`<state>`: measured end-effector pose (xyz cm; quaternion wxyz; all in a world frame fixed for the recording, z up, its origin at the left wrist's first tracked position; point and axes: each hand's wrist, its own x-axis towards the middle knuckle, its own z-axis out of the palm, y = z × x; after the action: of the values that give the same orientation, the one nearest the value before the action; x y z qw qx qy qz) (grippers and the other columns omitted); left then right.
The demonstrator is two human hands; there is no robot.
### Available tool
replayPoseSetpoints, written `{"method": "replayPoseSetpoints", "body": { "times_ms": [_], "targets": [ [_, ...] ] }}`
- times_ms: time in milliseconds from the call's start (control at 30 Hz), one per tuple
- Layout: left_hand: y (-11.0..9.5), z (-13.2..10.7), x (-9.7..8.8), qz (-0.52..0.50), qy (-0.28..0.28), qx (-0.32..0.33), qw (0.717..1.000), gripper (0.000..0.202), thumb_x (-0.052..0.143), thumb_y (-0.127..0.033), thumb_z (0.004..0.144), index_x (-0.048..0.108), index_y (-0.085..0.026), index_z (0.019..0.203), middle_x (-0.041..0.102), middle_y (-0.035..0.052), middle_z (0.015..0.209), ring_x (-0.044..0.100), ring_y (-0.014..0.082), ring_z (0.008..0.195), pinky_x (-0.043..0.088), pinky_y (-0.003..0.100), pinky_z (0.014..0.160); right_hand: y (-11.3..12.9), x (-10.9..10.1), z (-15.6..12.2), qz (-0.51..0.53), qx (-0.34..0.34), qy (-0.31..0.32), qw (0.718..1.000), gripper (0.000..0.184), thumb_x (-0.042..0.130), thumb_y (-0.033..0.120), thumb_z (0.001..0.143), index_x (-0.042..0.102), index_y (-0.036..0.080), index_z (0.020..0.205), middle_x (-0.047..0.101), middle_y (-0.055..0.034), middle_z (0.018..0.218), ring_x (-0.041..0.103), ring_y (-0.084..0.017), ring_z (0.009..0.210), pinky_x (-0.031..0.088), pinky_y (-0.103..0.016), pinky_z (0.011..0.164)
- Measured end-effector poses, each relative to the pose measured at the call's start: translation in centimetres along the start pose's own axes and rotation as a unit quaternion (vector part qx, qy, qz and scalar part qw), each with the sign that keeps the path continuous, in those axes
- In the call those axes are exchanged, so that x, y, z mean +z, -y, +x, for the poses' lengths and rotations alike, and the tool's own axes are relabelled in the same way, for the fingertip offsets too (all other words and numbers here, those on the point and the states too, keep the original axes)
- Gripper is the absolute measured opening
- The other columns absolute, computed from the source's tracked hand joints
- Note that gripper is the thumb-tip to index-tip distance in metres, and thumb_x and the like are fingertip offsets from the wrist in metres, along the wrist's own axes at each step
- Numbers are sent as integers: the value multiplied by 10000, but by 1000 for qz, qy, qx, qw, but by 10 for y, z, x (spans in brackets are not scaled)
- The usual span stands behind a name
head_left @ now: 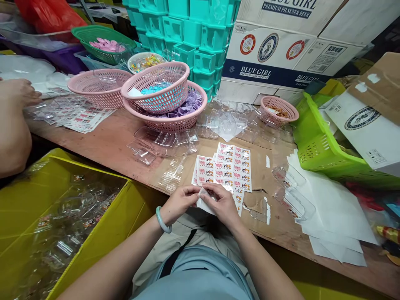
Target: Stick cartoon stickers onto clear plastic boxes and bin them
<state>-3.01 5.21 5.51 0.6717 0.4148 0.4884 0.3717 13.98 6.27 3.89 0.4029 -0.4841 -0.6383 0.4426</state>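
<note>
Close to my lap at the table's front edge, a small piece of white paper (204,202) is pinched between both hands. My left hand (183,201), with a pale green bangle (163,219) on its wrist, has its thumb and fingers closed at the paper's left edge. The fingers of my right hand (223,202) are bent over the paper's right side and partly cover it. Just beyond lie overlapping sticker sheets (233,164) printed with cartoon cats and pink lettering. Clear plastic packs (290,191) lie to the right, some with a printed sticker.
Pink baskets (165,118) with small purple and blue pieces stand behind. A yellow bin (125,208) of clear packs is at lower left. White sheets (325,212) and a lime basket (325,141) lie right. Another person's arm (12,125) reaches in at far left.
</note>
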Motion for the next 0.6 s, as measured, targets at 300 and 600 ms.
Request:
{"method": "replayPoseSetpoints", "body": {
  "times_ms": [300, 600],
  "targets": [
    [7, -5, -10, 39, -22, -16, 999, 371, 666, -377, 709, 694, -125, 980, 599, 24, 715, 485, 110, 589, 407, 231, 559, -11, -13, 15, 266, 127, -194, 935, 269, 703, 431, 754, 708, 189, 871, 747, -69, 937, 697, -215, 881, 558, -382, 830],
    [-23, -13, 37, 101, -63, 140, 983, 349, 611, -462, 823, 668, -230, 1077, 553, 100, 1241, 499, 259, 1165, 444, 362, 928, 11, -50, 9, -119, -170, -306, 929, 164, 616, 209, 860, 693, 227, 1004, 684, -74, 1160, 614, -233, 1119, 454, -475, 1021]
  ]
}}
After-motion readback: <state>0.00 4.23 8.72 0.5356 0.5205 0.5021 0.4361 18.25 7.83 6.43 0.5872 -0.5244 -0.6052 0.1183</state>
